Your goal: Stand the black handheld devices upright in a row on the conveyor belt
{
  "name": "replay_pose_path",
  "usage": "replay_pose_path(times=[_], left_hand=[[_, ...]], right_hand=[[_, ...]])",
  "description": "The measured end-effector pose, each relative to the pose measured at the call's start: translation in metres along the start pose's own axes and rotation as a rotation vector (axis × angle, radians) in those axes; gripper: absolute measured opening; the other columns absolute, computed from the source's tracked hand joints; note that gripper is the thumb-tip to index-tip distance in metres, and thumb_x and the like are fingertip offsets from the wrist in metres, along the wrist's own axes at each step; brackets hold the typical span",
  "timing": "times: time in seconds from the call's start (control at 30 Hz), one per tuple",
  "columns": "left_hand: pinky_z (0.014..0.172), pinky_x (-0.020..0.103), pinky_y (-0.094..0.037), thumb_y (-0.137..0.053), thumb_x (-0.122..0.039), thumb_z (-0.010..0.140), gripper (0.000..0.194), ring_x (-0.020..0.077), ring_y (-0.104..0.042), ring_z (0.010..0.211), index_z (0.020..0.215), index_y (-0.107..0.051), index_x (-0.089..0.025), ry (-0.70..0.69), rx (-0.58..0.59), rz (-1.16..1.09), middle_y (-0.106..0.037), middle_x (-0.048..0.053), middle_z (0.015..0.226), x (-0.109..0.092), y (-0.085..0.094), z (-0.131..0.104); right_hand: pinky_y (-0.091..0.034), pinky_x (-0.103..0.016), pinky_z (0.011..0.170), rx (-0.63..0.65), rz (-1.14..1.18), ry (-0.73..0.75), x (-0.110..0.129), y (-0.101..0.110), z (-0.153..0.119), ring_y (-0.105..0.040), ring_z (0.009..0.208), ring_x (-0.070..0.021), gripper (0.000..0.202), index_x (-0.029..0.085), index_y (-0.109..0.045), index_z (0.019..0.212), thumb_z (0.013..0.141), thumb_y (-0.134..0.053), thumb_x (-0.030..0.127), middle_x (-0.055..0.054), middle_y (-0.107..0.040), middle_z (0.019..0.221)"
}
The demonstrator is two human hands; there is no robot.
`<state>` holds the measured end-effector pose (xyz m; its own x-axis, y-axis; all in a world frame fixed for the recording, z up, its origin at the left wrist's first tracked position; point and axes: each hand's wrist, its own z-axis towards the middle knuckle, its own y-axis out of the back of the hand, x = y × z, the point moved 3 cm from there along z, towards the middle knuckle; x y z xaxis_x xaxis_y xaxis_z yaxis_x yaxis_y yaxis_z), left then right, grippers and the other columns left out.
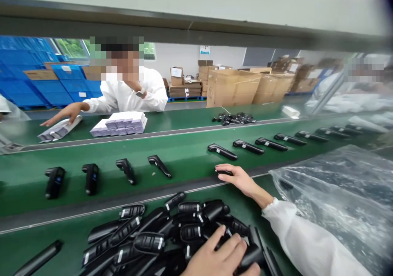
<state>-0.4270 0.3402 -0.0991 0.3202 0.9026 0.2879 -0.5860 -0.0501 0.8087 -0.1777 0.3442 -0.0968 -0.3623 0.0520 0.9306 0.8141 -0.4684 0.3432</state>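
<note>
My right hand [241,182] reaches to the near edge of the green conveyor belt, its fingers closed around a black handheld device [226,172] that they mostly hide. Below it, my left hand [219,253] rests with fingers spread on a heap of black device bodies [150,243]. Many pieces in the heap have ribbed grips and small white labels. On the belt, a row of black gun-shaped devices [221,151] stretches off to the right. Several others, including one black gun-shaped device [156,165], lie spaced out on the left.
Across the belt, a person in white [138,83] reaches toward white boxes [119,124]. Small black parts [236,119] lie on the far bench. Clear plastic sheeting [334,202] covers the right side. A single black piece [39,259] lies lower left. A beam [190,26] crosses overhead.
</note>
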Motion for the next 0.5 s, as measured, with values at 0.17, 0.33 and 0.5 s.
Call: replay_pose_path(times=[0.17, 0.33, 0.5], left_hand=[[0.119, 0.052, -0.017, -0.045, -0.047, 0.100, 0.042, 0.0247, -0.047, 0.130, 0.131, -0.054, -0.022, 0.034, 0.248, -0.156, -0.055, 0.008, 0.141, -0.006, 0.015, 0.046], [0.113, 0.048, -0.037, -0.045, -0.033, 0.102, 0.027, 0.0190, -0.046, 0.130, 0.125, -0.058, -0.035, -0.191, -0.126, -0.189, -0.046, -0.009, 0.149, -0.090, -0.022, 0.076], [0.110, 0.050, -0.038, -0.046, -0.034, 0.102, 0.025, 0.0193, -0.052, 0.123, 0.123, -0.060, -0.033, -0.164, -0.090, -0.136, -0.055, -0.004, 0.140, -0.094, -0.046, 0.077]], right_hand=[[-0.041, -0.042, 0.109, -0.061, -0.214, 0.211, -0.002, 0.015, -0.008, -0.062, 0.116, -0.0235, 0.028, 0.024, -0.075, 0.108, 0.086, -0.067, 0.038, -0.008, -0.069, 0.122], [-0.049, -0.036, 0.096, -0.180, -0.204, 0.199, 0.001, 0.026, -0.010, -0.067, 0.099, -0.0197, 0.034, 0.022, -0.069, 0.116, 0.097, -0.046, 0.041, -0.006, -0.073, 0.105], [-0.051, -0.029, 0.071, -0.275, -0.107, 0.100, -0.011, 0.034, -0.010, -0.062, 0.070, -0.0147, 0.039, 0.023, -0.059, 0.121, 0.100, -0.035, 0.045, -0.003, -0.072, 0.094]])
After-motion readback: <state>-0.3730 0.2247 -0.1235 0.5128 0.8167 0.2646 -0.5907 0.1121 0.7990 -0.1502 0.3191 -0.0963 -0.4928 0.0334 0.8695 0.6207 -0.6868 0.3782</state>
